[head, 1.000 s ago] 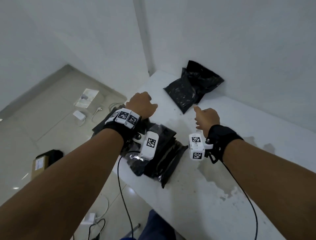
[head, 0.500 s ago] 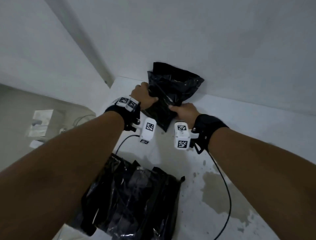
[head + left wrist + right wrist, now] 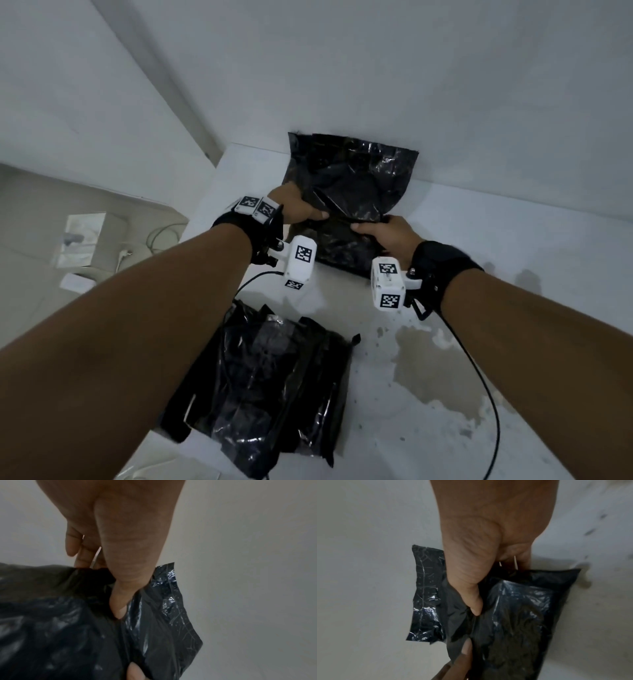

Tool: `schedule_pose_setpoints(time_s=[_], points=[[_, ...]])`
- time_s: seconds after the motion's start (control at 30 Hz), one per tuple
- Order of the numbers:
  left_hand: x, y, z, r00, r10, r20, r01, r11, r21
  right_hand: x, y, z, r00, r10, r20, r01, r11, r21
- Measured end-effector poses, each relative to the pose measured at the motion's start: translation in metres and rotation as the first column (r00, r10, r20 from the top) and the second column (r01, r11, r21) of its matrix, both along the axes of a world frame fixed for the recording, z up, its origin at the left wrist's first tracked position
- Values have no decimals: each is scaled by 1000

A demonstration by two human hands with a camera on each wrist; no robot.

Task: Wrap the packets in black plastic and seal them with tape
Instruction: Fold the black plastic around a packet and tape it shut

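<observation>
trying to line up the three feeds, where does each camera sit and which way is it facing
Head: worn on the head, looking forward and down at the white table; both forearms, left hand and right hand show, gripping the black plastic packet.
Left wrist: on the left wrist, looking along the left hand at the packet; thumb and fingers show.
Right wrist: on the right wrist, looking along the right hand at the same packet.
Shared: both wrist views show the packet's crinkled flap.

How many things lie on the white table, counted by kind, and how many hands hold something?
Black plastic packet gripped at the far wall: 1
Pile of black plastic-wrapped packets at the near table edge: 1 (number inside cannot be told)
Hands gripping the far packet: 2, left hand, right hand
Total: 4, on the white table
</observation>
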State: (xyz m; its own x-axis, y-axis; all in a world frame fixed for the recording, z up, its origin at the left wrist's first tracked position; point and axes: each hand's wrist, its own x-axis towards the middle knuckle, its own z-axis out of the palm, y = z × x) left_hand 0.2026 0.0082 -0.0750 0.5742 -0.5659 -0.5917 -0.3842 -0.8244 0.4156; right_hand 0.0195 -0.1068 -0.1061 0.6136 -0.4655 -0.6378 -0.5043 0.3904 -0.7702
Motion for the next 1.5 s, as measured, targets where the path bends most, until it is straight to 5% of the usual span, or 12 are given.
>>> schedule_pose_setpoints(time_s=[0.27, 0.47, 0.8, 1.03, 1.5], points=[[-106, -24, 23, 957, 31, -290, -91, 976, -197, -109, -19, 27, 974, -205, 97, 193, 973, 127], [-185, -43, 31, 906, 177, -385, -356, 811, -465, -190, -27, 46, 956, -219, 197, 195, 972, 135], [-265, -30, 24, 846, 195, -496, -428, 802, -416, -267, -29, 48, 975, -158, 156, 146, 986, 83], [-266, -21, -2, 842, 223, -491, -475, 738, -479, -268, -22, 27, 985, -122, 121, 115, 991, 66], [-215, -38, -24, 924, 185, -335, -357, 733, -579, -231, -71, 7, 961, -245, 125, 274, 889, -367]])
